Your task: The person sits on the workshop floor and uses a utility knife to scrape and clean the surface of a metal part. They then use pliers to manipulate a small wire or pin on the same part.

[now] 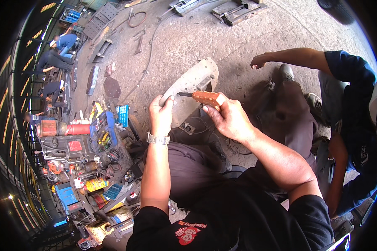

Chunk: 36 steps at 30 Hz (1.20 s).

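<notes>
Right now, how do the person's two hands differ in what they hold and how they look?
The left hand grips the edge of a grey curved metal part; the right hand holds an orange-handled tool pointed at that part. The left wrist wears a metal wristwatch; the right wrist is bare. Both hands are ungloved and closed around something.

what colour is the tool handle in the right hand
Orange, gripped by the right hand; the handle shows in the head view.

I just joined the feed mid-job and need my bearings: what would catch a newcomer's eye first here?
At centre, the left hand steadies a curved grey metal part while the right hand presses an orange-handled tool against it. To the left lies a crowded heap of tools and cans on the concrete floor. At right, another person in blue sits close, one arm stretched out.
</notes>
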Each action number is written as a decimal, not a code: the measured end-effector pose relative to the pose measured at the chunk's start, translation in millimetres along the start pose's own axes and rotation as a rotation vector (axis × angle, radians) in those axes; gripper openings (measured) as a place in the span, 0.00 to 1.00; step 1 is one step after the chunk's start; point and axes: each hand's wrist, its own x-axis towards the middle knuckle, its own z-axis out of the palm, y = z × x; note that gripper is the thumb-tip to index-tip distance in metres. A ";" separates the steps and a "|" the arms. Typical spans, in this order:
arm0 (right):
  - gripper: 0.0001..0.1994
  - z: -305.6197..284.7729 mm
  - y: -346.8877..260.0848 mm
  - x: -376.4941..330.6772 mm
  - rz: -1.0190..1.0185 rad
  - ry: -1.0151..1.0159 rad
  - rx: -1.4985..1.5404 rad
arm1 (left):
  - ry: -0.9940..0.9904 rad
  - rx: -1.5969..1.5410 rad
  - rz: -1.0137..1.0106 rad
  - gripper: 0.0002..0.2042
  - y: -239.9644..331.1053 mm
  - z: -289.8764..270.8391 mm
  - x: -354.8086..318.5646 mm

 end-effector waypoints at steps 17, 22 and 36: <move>0.16 0.3 0.7 -1.6 0.038 -0.030 0.016 | -0.045 0.111 0.070 0.05 0.3 -2.2 -3.8; 0.15 5.6 4.3 -5.9 -0.016 0.023 0.031 | -0.048 0.078 0.055 0.05 -0.9 -1.5 -4.2; 0.15 9.8 5.9 -11.2 0.016 0.034 0.024 | -0.073 0.070 0.064 0.01 6.8 2.8 -7.1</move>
